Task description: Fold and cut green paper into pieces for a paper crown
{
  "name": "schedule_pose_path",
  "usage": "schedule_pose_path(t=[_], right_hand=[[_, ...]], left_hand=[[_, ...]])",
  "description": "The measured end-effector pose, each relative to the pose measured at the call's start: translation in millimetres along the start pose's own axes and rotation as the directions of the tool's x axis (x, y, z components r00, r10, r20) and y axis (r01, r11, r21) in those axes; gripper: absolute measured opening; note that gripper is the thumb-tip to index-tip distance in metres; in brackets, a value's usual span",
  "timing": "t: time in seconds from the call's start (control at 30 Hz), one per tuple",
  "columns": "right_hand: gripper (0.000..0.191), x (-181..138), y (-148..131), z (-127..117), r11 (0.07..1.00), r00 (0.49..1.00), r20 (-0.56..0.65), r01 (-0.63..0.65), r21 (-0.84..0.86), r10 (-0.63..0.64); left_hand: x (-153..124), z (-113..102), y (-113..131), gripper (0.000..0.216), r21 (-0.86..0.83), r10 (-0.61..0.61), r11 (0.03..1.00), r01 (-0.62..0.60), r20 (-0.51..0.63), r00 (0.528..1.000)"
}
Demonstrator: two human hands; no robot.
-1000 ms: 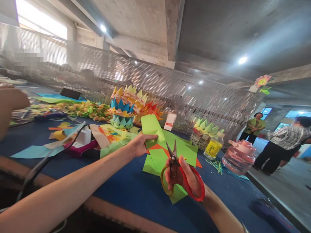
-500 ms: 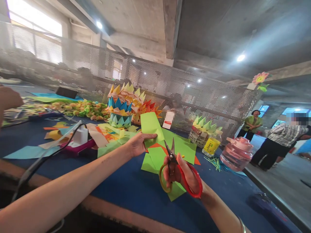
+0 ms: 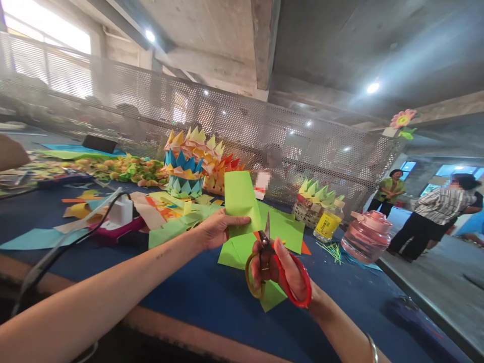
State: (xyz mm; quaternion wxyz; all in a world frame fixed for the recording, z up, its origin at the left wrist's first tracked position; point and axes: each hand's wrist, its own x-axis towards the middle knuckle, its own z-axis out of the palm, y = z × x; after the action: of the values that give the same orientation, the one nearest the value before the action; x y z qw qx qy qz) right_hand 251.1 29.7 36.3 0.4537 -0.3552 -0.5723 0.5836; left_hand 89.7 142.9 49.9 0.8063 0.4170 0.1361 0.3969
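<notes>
Between thumb and fingers, my left hand (image 3: 223, 227) pinches a light green sheet of paper (image 3: 240, 194), held upright above the table. The fingers of my right hand (image 3: 282, 267) are through the red and yellow handles of a pair of scissors (image 3: 265, 239). Their blades point up, with one tip close to the sheet's lower right edge; whether they touch it I cannot tell. More green paper (image 3: 283, 227) lies behind the scissors, over some orange paper (image 3: 304, 248). Another green piece (image 3: 273, 296) lies partly hidden below my right hand.
Folded-paper crowns (image 3: 185, 174) stand at the back, near loose paper scraps (image 3: 162, 209). A power strip (image 3: 118, 222) with a plug and cables is on the left. On the right are a yellow-labelled bottle (image 3: 327, 224) and a pink water jug (image 3: 366, 234). Two people stand beyond the table.
The green sheet in my left hand has turned more upright and moved slightly right. The scissor blades have come closer together. The whole view has shifted a little.
</notes>
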Motion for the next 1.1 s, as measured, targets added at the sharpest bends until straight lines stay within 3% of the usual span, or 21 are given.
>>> schedule_pose_path(t=[0.5, 0.87, 1.1], right_hand=[[0.06, 1.7, -0.3, 4.3, 0.998, 0.996, -0.052, 0.069, 0.005, -0.069], [0.062, 1.6, -1.1, 3.9, 0.999, 0.998, -0.034, 0.044, 0.018, -0.043], [0.059, 0.3, -4.8, 4.5, 0.996, 0.995, -0.05, 0.089, 0.002, -0.089]], left_hand=[[-0.5, -0.6, 1.1, 0.029, 0.027, 0.056, 0.998, -0.057, 0.027, 0.998], [-3.6, 0.5, -8.2, 0.034, 0.054, 0.028, 0.998, -0.03, 0.044, 0.999], [-3.6, 1.9, -0.6, 0.036, 0.07, 0.05, 0.996, -0.053, 0.048, 0.998]])
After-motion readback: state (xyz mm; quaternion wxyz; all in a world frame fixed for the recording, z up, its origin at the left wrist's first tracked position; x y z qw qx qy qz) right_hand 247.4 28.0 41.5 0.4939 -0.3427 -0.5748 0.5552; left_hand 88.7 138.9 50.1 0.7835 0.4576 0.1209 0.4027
